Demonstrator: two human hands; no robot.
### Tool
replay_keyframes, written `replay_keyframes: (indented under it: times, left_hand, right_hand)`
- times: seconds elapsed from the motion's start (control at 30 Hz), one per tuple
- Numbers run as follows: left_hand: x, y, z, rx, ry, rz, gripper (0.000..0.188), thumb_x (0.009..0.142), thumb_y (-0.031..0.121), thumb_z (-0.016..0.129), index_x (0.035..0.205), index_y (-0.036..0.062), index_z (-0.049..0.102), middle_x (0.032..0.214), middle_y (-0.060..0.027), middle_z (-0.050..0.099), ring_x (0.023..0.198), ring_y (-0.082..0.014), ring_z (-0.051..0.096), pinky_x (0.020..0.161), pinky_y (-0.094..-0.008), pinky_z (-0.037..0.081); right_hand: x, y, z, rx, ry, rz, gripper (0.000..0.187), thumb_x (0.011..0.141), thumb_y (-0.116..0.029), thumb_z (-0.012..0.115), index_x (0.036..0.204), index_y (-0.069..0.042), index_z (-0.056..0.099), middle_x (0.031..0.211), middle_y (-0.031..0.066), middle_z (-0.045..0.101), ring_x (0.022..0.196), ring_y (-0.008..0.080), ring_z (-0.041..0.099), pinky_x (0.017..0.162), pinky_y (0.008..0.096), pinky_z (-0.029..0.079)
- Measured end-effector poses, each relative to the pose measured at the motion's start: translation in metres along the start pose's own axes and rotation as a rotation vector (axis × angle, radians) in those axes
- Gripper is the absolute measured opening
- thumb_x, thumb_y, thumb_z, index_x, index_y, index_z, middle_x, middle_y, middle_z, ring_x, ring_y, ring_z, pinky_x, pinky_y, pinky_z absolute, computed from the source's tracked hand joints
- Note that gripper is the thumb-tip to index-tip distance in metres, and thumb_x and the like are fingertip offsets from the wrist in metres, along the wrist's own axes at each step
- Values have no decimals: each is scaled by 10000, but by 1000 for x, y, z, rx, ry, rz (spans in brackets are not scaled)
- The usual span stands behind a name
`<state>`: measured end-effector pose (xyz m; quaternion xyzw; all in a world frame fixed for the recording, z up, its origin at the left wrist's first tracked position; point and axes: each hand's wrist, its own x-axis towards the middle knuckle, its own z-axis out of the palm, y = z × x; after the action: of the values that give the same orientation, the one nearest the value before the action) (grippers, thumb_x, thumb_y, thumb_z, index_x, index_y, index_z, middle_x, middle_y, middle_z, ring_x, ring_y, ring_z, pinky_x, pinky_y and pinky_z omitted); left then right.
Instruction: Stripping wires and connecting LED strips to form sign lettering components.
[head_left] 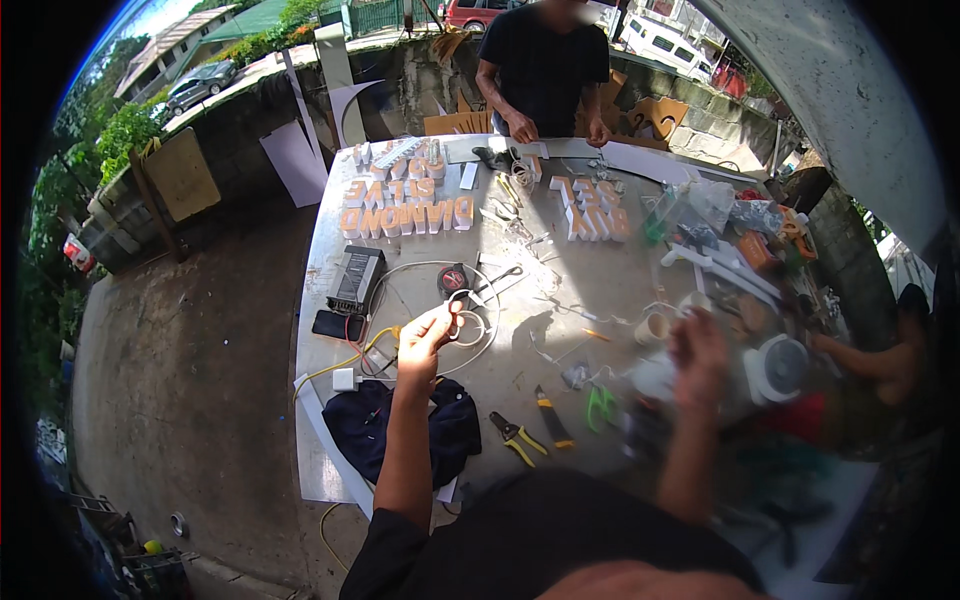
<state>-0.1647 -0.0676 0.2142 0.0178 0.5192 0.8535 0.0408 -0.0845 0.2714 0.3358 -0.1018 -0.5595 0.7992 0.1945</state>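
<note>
My left hand (424,338) is raised over the metal table, its fingers closed on a thin white cable (490,345) that loops around it. Just beyond sits a black-and-red tape measure (453,279). My right hand (698,355) hangs over the table's right part, smeared by motion, so its fingers and anything in them cannot be made out. Between my arms lie a yellow-handled wire stripper (517,438), a yellow-and-black utility knife (553,416) and small green-handled scissors (602,407). A dark cloth (400,425) is bunched by my left forearm, with a white plug adapter (345,380) at its edge.
Left of the cable are a black power supply box (356,280) and a phone (338,325). Rows of channel letters (407,218) stand farther back. A person (545,75) works across the table; another person's arm (870,358) reaches in at right near a white round container (776,368).
</note>
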Motion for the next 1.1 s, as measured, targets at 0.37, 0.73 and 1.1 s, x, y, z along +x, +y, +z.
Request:
replay_keyframes:
  times: [0.37, 0.73, 1.1]
  left_hand:
    - [-1, -19, -8, 97, 70, 46, 244, 956, 142, 537, 1107, -21, 640, 852, -6, 636, 747, -50, 532, 721, -194, 422]
    - [22, -31, -16, 266, 82, 54, 221, 954, 102, 540, 1102, -36, 630, 831, -11, 641, 758, -64, 544, 729, -204, 437]
    - [196, -55, -79, 1140, 125, -157, 575, 758, 106, 678, 1250, -82, 447, 797, -192, 680, 789, -242, 674, 720, -349, 521]
  right_hand:
    - [5, 3, 5, -23, -31, 11, 127, 935, -136, 580, 1035, -60, 602, 789, 46, 656, 591, 61, 553, 489, 164, 389]
    - [11, 13, 3, -55, 35, 40, 143, 939, -144, 577, 1055, -62, 600, 793, 39, 657, 605, 61, 556, 515, 168, 404]
    - [7, 67, 30, -156, -111, 230, 135, 922, -129, 598, 1041, -64, 592, 778, 27, 648, 593, 48, 532, 515, 171, 363]
